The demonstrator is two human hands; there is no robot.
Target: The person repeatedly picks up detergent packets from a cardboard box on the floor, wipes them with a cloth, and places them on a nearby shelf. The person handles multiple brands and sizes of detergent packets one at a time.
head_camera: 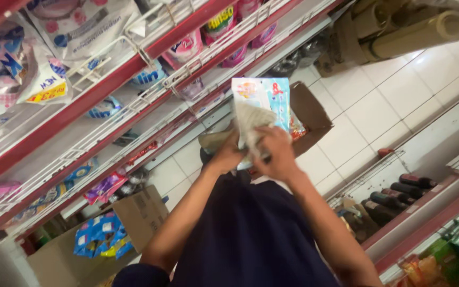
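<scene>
While both arms reach forward, the left hand [227,154] and right hand [274,151] together grasp a pale cloth [251,127] pressed against a light-blue pouch [264,98], which rises just above the fingers. Beyond them an open cardboard box [309,114] sits on the white tiled floor [378,101], beside the red shelf rack [107,85].

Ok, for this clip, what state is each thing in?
left hand: gripping the pouch
right hand: gripping the pouch
pouch: held up, over the box
cardboard box: flaps open, on the floor
second box: open, blue packets inside
red shelves: partly stocked
</scene>
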